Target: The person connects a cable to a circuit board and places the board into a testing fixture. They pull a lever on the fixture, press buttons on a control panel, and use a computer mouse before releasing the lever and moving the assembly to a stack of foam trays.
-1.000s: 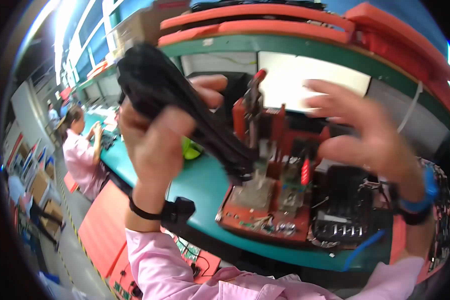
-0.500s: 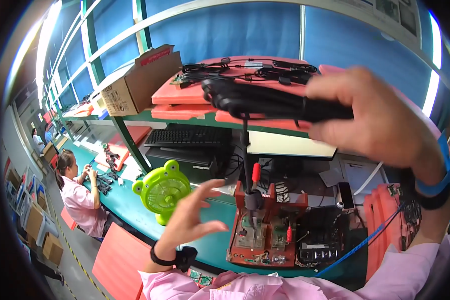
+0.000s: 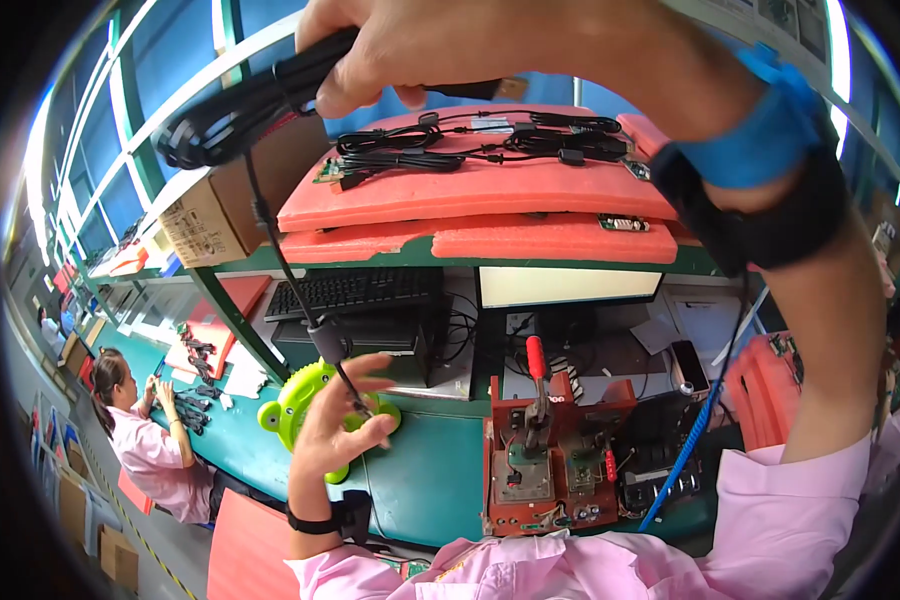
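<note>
My right hand (image 3: pixel 440 45), raised high above the bench, is closed around a coiled bundle of black cable (image 3: pixel 235 110). A plug with a metal tip (image 3: pixel 510 89) pokes out beside that hand. From the bundle one strand hangs down past a thick black sleeve (image 3: pixel 328 340). Its lower end dangles between the thumb and fingers of my left hand (image 3: pixel 328 435), which are spread apart. Behind my left hand stands a green animal-shaped fan (image 3: pixel 295 400), partly covered. The red test fixture (image 3: pixel 505 510) with a red-handled clamp (image 3: pixel 536 358) sits to the right.
Other coiled black cables (image 3: pixel 410 160) lie on red foam sheets (image 3: pixel 420 195) on the shelf, by a cardboard box (image 3: pixel 210 215). Below are a keyboard (image 3: pixel 360 297) and a monitor (image 3: pixel 570 286). A blue coiled cord (image 3: pixel 685 450) runs near my right arm. Another person (image 3: pixel 150 440) sits at left.
My right hand has carried the cable bundle up and to the left. The hanging strand has left the fixture and now reaches my left hand, which has shifted slightly left and down.
</note>
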Demonstrator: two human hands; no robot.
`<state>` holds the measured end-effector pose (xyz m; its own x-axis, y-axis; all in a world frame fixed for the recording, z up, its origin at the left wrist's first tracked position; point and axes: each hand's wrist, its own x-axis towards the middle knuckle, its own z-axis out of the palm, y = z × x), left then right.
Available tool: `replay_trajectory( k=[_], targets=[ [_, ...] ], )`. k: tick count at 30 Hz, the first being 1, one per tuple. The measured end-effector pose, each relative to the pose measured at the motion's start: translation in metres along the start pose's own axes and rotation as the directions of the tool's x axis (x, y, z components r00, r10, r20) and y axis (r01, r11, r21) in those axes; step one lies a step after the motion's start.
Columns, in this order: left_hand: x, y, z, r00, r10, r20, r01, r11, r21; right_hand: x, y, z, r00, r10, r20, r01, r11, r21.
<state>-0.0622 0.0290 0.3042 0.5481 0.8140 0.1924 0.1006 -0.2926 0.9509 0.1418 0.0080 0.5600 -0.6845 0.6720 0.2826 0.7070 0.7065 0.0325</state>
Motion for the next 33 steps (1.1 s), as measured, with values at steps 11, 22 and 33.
replay_trajectory(
  k=[11, 22, 33],
  targets=[
    [0.058, 0.056, -0.116, 0.571, 0.775, -0.271, 0.143, 0.232, 0.962, 0.033, 0.140, 0.012, 0.962, 0.269, 0.053, -0.271, 0.961, 0.050],
    [0.281, 0.117, -0.142, 0.827, 0.554, 0.094, -0.088, -0.038, 0.995, -0.001, 0.277, 0.025, 0.747, 0.609, -0.267, -0.632, 0.775, -0.001],
    [0.338, 0.118, -0.140, 0.990, -0.140, -0.023, 0.042, 0.128, 0.991, 0.000, 0.338, 0.058, 0.591, 0.807, -0.001, -0.793, 0.581, -0.184]
  ],
)
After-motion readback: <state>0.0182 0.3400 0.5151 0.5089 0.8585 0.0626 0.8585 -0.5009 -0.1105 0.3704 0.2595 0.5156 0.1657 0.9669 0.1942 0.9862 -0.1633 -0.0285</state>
